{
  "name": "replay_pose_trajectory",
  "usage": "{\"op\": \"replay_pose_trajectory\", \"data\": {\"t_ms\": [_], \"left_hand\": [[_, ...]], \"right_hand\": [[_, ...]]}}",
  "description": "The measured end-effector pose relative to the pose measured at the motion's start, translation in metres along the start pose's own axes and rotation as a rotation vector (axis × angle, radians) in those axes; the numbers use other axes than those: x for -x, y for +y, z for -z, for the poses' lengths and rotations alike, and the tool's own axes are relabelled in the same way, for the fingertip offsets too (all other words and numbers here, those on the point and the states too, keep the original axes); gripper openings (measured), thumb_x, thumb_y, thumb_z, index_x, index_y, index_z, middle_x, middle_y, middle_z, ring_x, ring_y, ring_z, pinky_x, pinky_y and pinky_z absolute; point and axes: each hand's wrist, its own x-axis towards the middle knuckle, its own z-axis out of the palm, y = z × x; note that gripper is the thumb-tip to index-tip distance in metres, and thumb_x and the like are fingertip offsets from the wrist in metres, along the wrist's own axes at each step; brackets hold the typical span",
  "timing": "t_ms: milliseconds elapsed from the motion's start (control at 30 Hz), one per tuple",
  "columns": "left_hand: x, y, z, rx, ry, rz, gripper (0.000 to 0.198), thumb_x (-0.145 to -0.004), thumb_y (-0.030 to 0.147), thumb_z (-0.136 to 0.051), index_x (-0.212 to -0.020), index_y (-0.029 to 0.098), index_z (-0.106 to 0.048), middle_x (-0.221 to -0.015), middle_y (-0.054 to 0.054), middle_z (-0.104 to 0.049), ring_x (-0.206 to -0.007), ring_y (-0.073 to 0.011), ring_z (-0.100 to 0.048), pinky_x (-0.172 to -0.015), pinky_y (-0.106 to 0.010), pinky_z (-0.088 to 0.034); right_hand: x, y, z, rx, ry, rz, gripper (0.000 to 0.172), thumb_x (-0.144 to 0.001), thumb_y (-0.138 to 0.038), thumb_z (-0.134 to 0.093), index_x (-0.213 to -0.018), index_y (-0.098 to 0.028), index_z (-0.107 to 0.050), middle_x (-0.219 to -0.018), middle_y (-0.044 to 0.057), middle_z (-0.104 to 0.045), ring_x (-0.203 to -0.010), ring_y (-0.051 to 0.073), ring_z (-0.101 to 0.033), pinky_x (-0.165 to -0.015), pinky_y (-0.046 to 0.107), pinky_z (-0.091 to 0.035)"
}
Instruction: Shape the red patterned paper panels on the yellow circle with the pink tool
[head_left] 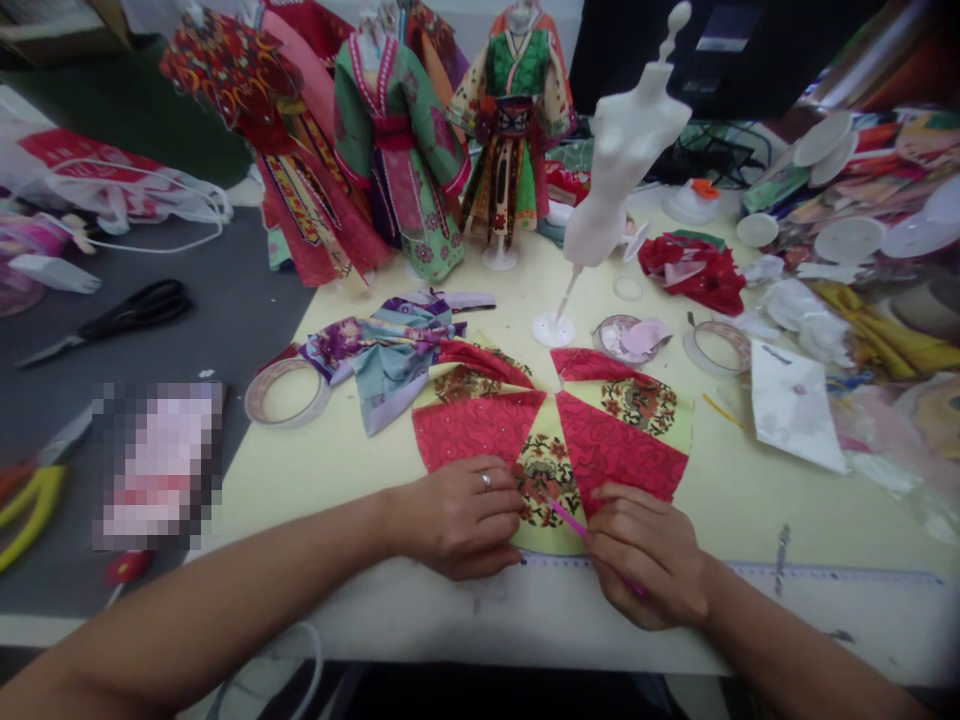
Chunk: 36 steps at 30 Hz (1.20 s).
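A fan-shaped sheet of patterned paper [600, 440], with red and pale yellow flowered wedges, lies on the yellowish table [352, 480] in front of me. My left hand [457, 515], with a ring, presses its fingers together on the sheet's lower left edge. My right hand [645, 565] is closed round a thin pink stick [568, 520] whose tip touches the yellow wedge near the sheet's lower middle. A clear ruler [825, 572] lies under my right wrist.
Dressed paper dolls [397, 150] stand at the back, beside a bare white mannequin [615, 160] on a stand. Tape rolls [289, 392] [716, 347], folded patterned paper [390, 350], black scissors [120, 315] on a grey mat and scraps at right surround the sheet.
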Motion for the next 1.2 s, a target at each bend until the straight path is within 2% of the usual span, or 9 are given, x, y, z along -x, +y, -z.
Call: {"op": "replay_pose_trajectory", "data": {"t_ms": [467, 733, 1033, 1200], "left_hand": [[-0.001, 0.001, -0.002, -0.013, 0.008, 0.016, 0.019, -0.079, 0.027, -0.054, -0.075, 0.010, -0.059, -0.091, -0.013, -0.067, -0.091, -0.0237, -0.058, -0.088, -0.038, -0.046], [0.002, 0.000, -0.006, -0.048, 0.004, 0.031, 0.027, -0.080, 0.031, -0.054, -0.092, 0.008, -0.058, -0.104, -0.014, -0.065, -0.105, -0.0260, -0.054, -0.096, -0.042, -0.040], [0.004, 0.001, -0.012, -0.113, -0.073, 0.071, 0.041, -0.085, 0.040, -0.045, -0.108, 0.007, -0.054, -0.115, -0.013, -0.061, -0.112, -0.0264, -0.049, -0.102, -0.043, -0.031], [0.001, 0.005, -0.010, -0.146, -0.110, 0.080, 0.042, -0.087, 0.040, -0.043, -0.111, 0.007, -0.053, -0.116, -0.013, -0.060, -0.111, -0.0259, -0.049, -0.101, -0.043, -0.031]], "right_hand": [[0.002, 0.000, -0.001, -0.008, -0.032, 0.014, 0.014, -0.070, -0.009, -0.051, -0.081, -0.013, -0.057, -0.067, 0.004, -0.060, -0.064, 0.013, -0.058, -0.077, 0.035, -0.053], [0.002, 0.000, -0.001, -0.002, -0.040, 0.025, 0.013, -0.072, -0.009, -0.049, -0.083, -0.013, -0.057, -0.067, 0.004, -0.061, -0.066, 0.013, -0.058, -0.078, 0.034, -0.052], [0.002, 0.000, -0.001, 0.013, -0.037, 0.030, 0.012, -0.072, -0.009, -0.049, -0.081, -0.014, -0.057, -0.067, 0.003, -0.061, -0.066, 0.013, -0.059, -0.077, 0.034, -0.053], [0.001, 0.000, -0.001, -0.010, -0.039, 0.039, 0.013, -0.069, -0.007, -0.052, -0.080, -0.011, -0.057, -0.066, 0.005, -0.061, -0.065, 0.014, -0.059, -0.076, 0.035, -0.053]]}}
